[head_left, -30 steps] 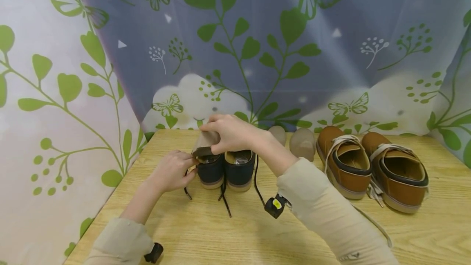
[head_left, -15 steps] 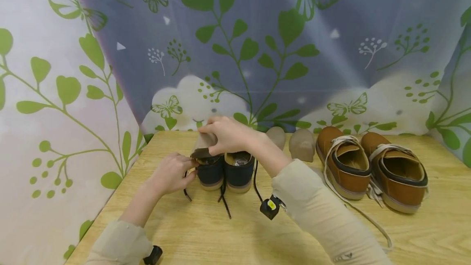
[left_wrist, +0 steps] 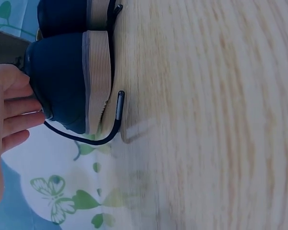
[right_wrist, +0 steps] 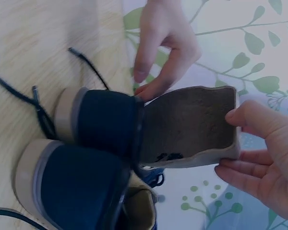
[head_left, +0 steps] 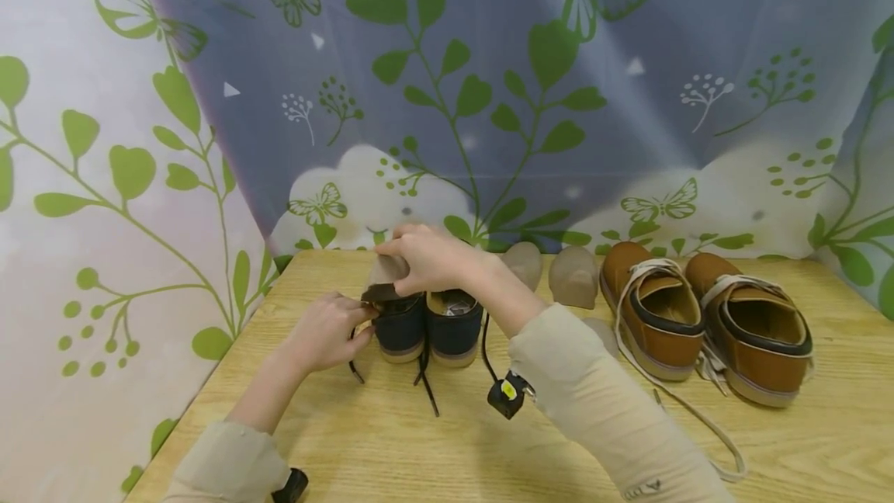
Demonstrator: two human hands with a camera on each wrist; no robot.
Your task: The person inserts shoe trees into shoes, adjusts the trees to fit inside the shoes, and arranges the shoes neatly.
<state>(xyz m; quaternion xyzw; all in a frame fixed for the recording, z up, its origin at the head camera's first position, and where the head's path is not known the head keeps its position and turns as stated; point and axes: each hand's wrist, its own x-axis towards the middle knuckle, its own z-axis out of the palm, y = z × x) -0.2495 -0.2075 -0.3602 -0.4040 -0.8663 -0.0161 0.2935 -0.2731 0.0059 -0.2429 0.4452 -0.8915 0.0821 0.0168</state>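
Observation:
A pair of dark blue shoes stands heel towards me: the left shoe [head_left: 400, 330] and the right shoe [head_left: 454, 330] beside it. My right hand [head_left: 436, 258] pinches a hollow grey-brown moulded shoe insert [right_wrist: 187, 124] between thumb and fingers. That insert tilts up out of the left shoe's opening, its far end hidden inside. My left hand [head_left: 328, 332] is at the left side of the same shoe, its extended fingers [left_wrist: 21, 120] touching the collar. Black laces [head_left: 427, 386] trail from the shoes onto the table.
Two similar inserts, one rounded [head_left: 524, 264] and one flat-ended [head_left: 573, 278], lie behind my right forearm. Another pale piece [head_left: 602, 332] shows partly past the sleeve. Brown shoes [head_left: 663, 324] with loose cream laces [head_left: 726, 441] stand at right. Patterned cloth hangs behind the wooden table [head_left: 391, 449].
My right hand and the insert have shifted slightly left and down. The right sleeve has moved left, uncovering more of the cream lace and a pale piece. The left hand barely moves.

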